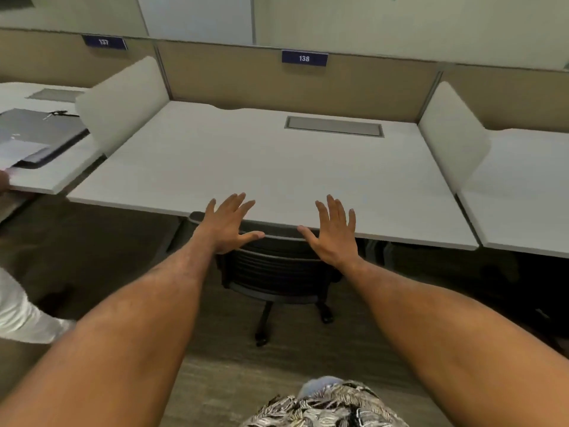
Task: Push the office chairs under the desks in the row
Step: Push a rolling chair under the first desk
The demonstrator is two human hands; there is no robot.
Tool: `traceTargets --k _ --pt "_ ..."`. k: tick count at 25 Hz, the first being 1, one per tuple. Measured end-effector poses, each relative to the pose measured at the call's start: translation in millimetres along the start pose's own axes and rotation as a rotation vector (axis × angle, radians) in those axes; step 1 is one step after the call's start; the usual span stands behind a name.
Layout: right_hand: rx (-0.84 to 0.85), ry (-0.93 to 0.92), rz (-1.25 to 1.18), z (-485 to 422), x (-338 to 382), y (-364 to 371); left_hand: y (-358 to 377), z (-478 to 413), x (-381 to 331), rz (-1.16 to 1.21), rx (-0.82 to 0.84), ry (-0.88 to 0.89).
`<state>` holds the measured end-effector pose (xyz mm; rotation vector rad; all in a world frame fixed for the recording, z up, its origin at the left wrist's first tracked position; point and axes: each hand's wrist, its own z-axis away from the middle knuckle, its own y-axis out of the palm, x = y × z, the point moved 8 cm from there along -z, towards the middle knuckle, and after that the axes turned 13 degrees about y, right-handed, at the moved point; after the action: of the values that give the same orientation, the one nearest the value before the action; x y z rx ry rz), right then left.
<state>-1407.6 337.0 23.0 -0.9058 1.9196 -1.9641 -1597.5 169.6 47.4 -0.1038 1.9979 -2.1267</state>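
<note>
A black office chair (277, 269) stands at the front edge of the white desk (261, 167) labelled 138, its seat hidden under the desktop and its slatted backrest against the edge. My left hand (229, 224) hovers flat over the backrest's top left, fingers spread, holding nothing. My right hand (334, 232) is spread the same way over the top right. Whether the palms touch the backrest I cannot tell. The chair's base and castors (261, 337) show on the floor below.
White side dividers (123, 103) (452, 124) separate neighbouring desks. The left desk, labelled 137, carries a grey folder with papers (37, 137). Another person in white (21, 309) stands at the left edge. A cable hatch (334, 126) sits at the desk's back. Carpet lies below.
</note>
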Motion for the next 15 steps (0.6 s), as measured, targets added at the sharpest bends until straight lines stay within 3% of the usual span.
traceTargets --k 3,6,9,15 --pt "0.032 0.088 0.029 -11 -6 8 13 -28 11 0.102 -0.010 0.042" --pt "0.139 0.132 0.047 -22 -13 28 47 -55 17 0.238 0.133 0.039" --pt "0.232 0.137 0.113 -35 -14 41 69 -69 19 0.170 0.218 0.084" --pt "0.178 0.046 0.172 -62 -8 40 66 -97 30 0.090 0.195 0.154"
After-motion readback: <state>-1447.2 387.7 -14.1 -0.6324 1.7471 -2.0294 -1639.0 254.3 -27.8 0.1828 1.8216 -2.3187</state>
